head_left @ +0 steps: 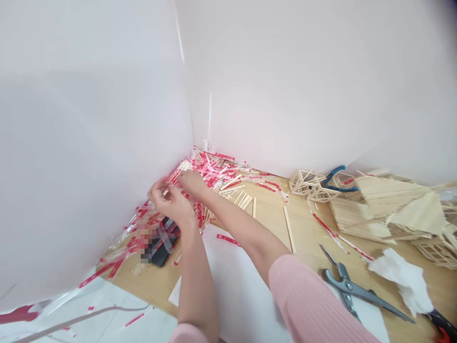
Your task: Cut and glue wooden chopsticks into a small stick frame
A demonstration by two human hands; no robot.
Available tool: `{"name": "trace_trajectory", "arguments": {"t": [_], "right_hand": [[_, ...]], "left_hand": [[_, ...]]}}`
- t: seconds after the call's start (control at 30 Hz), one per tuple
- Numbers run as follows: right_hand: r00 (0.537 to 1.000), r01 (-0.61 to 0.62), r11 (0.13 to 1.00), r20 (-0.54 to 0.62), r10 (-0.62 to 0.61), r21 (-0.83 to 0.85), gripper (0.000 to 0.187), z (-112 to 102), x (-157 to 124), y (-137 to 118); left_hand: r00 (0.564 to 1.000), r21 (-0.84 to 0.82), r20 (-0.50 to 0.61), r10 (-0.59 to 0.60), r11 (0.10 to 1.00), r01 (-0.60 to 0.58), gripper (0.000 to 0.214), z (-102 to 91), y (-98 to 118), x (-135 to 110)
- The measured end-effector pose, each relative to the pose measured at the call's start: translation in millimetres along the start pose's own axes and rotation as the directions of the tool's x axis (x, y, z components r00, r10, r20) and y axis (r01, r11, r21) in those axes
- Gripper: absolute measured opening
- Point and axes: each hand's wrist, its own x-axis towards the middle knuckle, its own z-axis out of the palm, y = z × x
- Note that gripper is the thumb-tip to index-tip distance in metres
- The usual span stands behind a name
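Observing from the head view: both hands are working at the back corner of the tabletop (310,238), at the near edge of a heap of wrappers (217,169). The left hand (171,206) is curling its fingers into a pinch on the lower end of a wrapped stick (173,178). The right hand (193,183) is closing on the same stick just above, close beside the left.

In my judgement the step in hand is the stripping of a sleeve from a stick. The next move is calling for a fine fingertip grip and a pull along the stick's length, since the film looks slippery and the wood thin.

The wrappers are lying crinkled: clear film with red bands. Bare sticks (244,199), pale, straight and slender, are lying beside the heap. A dark flat device (164,250) is sitting under film near the left hand. Further right, lattice frames (307,183), blue-handled pliers (335,177), grey scissors (353,288) and a crumpled tissue (405,281) are lying well apart from the hands.
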Motion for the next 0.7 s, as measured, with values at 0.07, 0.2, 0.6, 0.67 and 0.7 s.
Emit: {"name": "trace_trajectory", "arguments": {"t": [0.07, 0.2, 0.6, 0.67, 0.7], "right_hand": [[0.999, 0.032, 0.999, 0.044, -0.031, -0.033, 0.026, 5, 13, -5], [0.992, 0.112, 0.991, 0.067, -0.107, -0.076, 0.028, 6, 17, -9], [0.972, 0.001, 0.994, -0.234, 0.025, 0.109, 0.022, -41, 20, -14], [0.943, -0.059, 0.982, -0.312, 0.114, 0.179, 0.028, -52, 25, -20], [0.934, -0.09, 0.975, -0.323, 0.153, 0.203, 0.034, -57, 26, -23]], "left_hand": [[1.0, -0.008, 0.003, 0.011, 1.0, -0.011, 0.024, -0.3, -3, 2], [0.999, -0.027, 0.031, 0.019, 0.999, -0.018, 0.022, 2.0, -6, 0], [0.999, -0.069, -0.003, 0.032, 0.997, -0.032, 0.023, 0.7, 16, -2], [0.998, -0.079, 0.013, 0.056, 0.995, -0.054, 0.022, 1.4, 20, -5], [0.998, -0.08, 0.027, 0.059, 0.995, -0.057, 0.021, 2.1, 20, -6]]}}
